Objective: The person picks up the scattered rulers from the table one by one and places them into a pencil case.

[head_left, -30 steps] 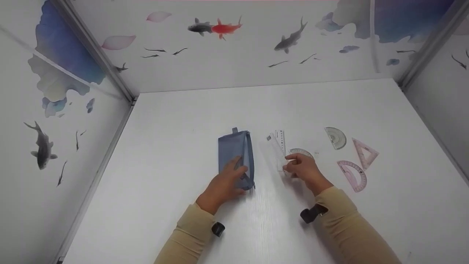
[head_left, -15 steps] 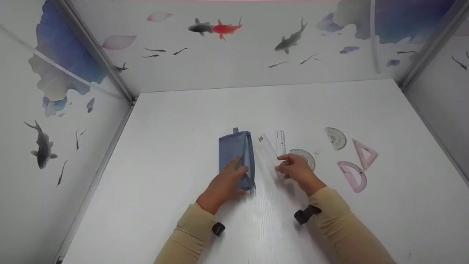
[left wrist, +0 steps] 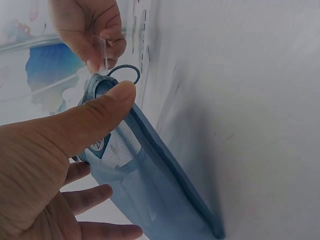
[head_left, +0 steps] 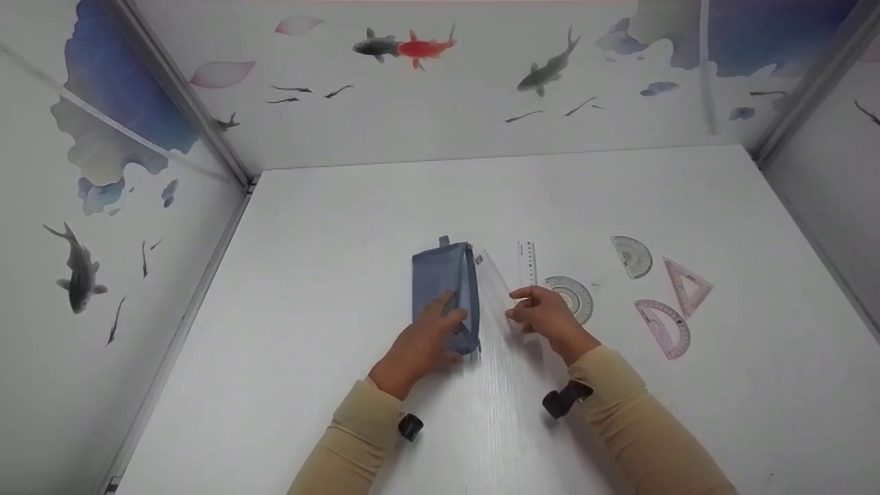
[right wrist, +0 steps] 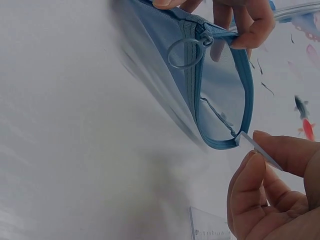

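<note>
A blue zippered pencil pouch [head_left: 434, 278] lies on the white table, its zipper side facing right. My left hand [head_left: 418, 340] holds the pouch, with the thumb at its edge in the left wrist view. The zipper mouth [right wrist: 220, 100] gapes in the right wrist view. My right hand [head_left: 548, 317] pinches a clear ruler [head_left: 493, 280] between thumb and fingers. The ruler's far end is at the rim of the pouch mouth; whether it is inside is unclear. Just beyond the right hand are another clear ruler [head_left: 526, 261] and a clear round-edged protractor [head_left: 576, 299], partly hidden.
Farther right lie a clear half-round protractor [head_left: 632, 256], a pink set square [head_left: 687, 285] and a pink protractor [head_left: 665, 330]. Printed panels stand around the table [head_left: 330, 220] at the left, back and right.
My right hand has moved left with the clear ruler, bringing its far end up to the pouch. The second ruler and the protractor show more. My left hand stays at the pouch.
</note>
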Demonstrator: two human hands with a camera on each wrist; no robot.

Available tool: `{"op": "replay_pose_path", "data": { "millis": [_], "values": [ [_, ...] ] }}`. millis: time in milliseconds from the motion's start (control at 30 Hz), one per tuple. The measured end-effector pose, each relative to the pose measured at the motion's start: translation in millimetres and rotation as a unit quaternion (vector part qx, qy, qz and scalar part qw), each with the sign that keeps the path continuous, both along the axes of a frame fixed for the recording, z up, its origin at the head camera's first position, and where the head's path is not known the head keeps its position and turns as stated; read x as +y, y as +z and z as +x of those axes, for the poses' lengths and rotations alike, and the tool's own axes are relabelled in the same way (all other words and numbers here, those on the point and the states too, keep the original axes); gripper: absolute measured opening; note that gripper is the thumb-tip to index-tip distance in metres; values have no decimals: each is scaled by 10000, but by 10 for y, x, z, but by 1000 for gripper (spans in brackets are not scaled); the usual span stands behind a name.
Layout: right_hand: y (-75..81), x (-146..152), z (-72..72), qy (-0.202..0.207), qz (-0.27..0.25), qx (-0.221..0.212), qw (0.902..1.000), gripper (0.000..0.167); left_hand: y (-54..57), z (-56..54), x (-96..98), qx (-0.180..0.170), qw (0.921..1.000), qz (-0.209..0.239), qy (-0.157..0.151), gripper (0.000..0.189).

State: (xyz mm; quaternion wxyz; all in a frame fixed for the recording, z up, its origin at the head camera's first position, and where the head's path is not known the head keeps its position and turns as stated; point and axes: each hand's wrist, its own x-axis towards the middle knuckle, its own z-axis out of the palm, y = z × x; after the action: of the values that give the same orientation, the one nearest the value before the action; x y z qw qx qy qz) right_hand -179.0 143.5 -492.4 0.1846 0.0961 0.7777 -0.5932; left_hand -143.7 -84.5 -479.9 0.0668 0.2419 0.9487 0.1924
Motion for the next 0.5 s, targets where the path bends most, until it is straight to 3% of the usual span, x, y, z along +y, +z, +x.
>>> {"op": "replay_pose_path", "data": {
  "millis": [500],
  "values": [
    [-34,-160,-20,-63,-242,-7,9997,39,-23,-8,-2,73,9998,-26,-155,60]
  ]
}}
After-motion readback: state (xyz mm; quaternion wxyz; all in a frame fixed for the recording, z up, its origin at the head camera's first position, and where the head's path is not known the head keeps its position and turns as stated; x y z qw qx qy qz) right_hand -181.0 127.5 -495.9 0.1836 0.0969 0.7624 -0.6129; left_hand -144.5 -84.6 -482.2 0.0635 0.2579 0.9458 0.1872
